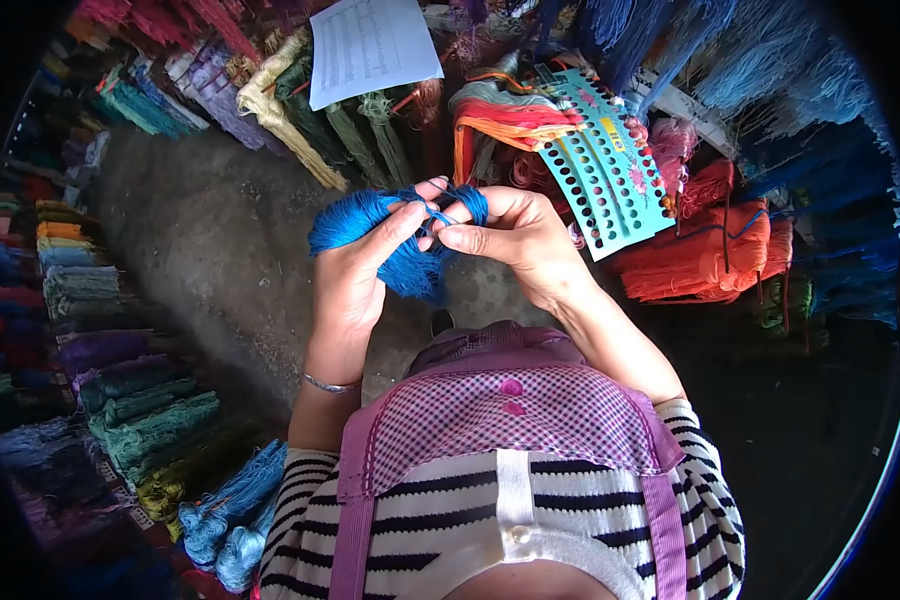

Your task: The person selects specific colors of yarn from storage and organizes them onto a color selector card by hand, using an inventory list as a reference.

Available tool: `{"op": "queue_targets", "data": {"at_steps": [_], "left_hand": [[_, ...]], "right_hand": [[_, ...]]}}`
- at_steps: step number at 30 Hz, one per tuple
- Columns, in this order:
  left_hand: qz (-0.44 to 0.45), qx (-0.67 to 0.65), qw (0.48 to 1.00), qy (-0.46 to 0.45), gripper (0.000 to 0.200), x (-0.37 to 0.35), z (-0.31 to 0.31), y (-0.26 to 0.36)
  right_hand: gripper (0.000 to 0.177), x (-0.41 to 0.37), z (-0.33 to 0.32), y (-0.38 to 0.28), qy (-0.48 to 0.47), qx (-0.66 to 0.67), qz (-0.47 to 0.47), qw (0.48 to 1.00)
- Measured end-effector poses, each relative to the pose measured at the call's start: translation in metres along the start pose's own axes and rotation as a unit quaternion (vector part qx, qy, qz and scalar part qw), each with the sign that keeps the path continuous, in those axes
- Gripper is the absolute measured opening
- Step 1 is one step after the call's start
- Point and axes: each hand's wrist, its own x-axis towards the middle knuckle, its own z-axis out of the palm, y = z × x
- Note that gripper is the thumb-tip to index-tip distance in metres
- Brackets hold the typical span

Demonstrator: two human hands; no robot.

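Above the floor (200,240), chest-high: left hand (355,285) clamps the one blue skein (348,218), right hand (515,240) pinches a strand at its neck. Looks like the tie-off wrap; next move needs the strand taut and the bundle steady. Count: 2 hands, 1 skein held, 1 teal card (605,170), 1 paper sheet (370,40)

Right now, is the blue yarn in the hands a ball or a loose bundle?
Loose bundle: the blue yarn lies as a skein across the left hand, frayed ends hanging, the right hand pinching a strand.
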Motion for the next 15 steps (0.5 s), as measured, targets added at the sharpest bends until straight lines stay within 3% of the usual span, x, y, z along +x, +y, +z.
{"op": "queue_targets", "data": {"at_steps": [3, 5, 11, 15], "left_hand": [[-0.029, -0.004, 1.0, -0.004, 0.016, 0.0005, -0.0015, 0.0008], [0.017, 0.027, 0.999, -0.043, 0.016, 0.0, -0.0011, -0.002], [-0.018, 0.016, 1.0, -0.016, 0.018, 0.0013, 0.0014, 0.001], [0.005, 0.015, 0.999, -0.036, 0.019, 0.001, 0.0031, -0.0076]], "right_hand": [[0.012, 0.0005, -0.0013, -0.0015, -0.005, 0.013, 0.003, 1.0], [0.012, 0.0004, -0.0028, -0.0018, -0.009, 0.018, 0.004, 1.0], [0.013, 0.0032, -0.0033, 0.0014, 0.006, 0.063, -0.016, 0.998], [0.015, 0.0056, -0.0043, 0.0067, 0.013, -0.015, -0.013, 1.0]]}}
